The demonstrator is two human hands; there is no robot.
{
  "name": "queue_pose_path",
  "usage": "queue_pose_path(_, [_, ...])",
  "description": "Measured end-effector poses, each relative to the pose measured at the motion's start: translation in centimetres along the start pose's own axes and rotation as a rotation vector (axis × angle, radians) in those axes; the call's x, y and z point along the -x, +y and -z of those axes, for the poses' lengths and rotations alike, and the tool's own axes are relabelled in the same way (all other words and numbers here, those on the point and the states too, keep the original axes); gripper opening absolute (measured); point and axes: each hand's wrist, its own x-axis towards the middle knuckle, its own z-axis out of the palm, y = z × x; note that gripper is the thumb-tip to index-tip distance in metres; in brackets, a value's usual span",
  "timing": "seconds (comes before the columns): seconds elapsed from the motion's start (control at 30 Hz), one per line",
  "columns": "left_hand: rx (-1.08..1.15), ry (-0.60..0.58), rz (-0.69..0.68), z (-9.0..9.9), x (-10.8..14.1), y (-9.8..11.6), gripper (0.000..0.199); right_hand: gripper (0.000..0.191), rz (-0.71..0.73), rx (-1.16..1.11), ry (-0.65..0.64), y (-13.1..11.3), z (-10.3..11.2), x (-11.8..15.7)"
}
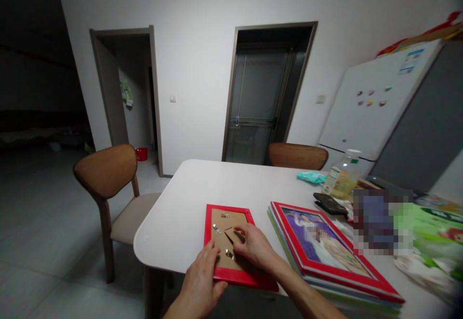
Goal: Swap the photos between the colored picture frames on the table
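Observation:
A red picture frame (246,276) lies face down near the table's front edge, its brown backing board (219,239) turned up. Several small metal fittings are fixed to the board. My left hand (202,275) holds the frame's left side near the lower corner, fingers along the edge and thumb by the front rim. Over the right half of the board, my right hand (255,249) has its thumb and fingers closed on what looks like a raised flap of the backing. A dark gap shows beside those fingertips. The fingers partly hide the flap.
Right of my hands is a stack of frames, topped by a red framed photo (325,242). Beyond it are a dark wallet-like item (330,204), a bottle (342,176), a teal packet (311,177) and a green package (434,232). Chairs (108,174) stand around the white table (173,222).

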Motion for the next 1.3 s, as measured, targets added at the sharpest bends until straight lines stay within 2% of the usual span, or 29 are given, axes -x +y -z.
queue_pose_path(0.13, [0.203,0.053,0.091,1.0,-0.6,0.8,0.057,0.024,-0.007,-0.042,-0.012,-1.1,2.0,-0.3])
queue_pose_path(0.27, [0.501,0.196,0.17,1.7,-2.3,0.4,0.039,0.026,0.033,-0.058,0.049,-3.6,2.6,-0.2])
queue_pose_path(0.4, [0.756,0.323,0.262,3.1,-3.5,-1.5,0.032,0.031,0.122,-0.153,0.104,-5.3,2.2,-0.2])
queue_pose_path(0.5, [0.865,0.324,0.356,5.2,-3.0,-3.7,0.035,0.034,0.076,-0.184,0.135,-3.6,2.0,-0.2])
queue_pose_path(0.63, [0.731,0.294,0.483,7.5,-1.9,-6.7,0.037,0.034,-0.068,0.025,0.161,1.0,1.5,0.5])
queue_pose_path(0.73, [0.612,0.261,0.509,7.9,-1.7,-8.3,0.036,0.035,-0.136,0.18,0.118,3.2,1.0,1.1])
queue_pose_path(0.87, [0.449,0.255,0.489,7.7,-2.1,-9.5,0.032,0.043,-0.206,0.231,0.083,3.9,0.3,1.2])
queue_pose_path(1.0, [0.225,0.305,0.464,7.8,-2.1,-10.1,0.031,0.043,-0.252,0.203,0.082,3.9,0.0,0.5])
queue_pose_path(1.17, [0.048,0.378,0.359,6.9,-2.1,-9.1,0.035,0.051,-0.31,0.132,0.129,4.4,0.4,0.1])
queue_pose_path(1.23, [0.024,0.394,0.297,5.8,-2.4,-7.4,0.035,0.059,-0.356,0.011,0.134,4.4,0.6,0.2])
queue_pose_path(1.3, [0.019,0.387,0.176,4.2,-2.7,-4.8,0.037,0.063,-0.428,-0.243,0.119,4.0,0.9,0.3])
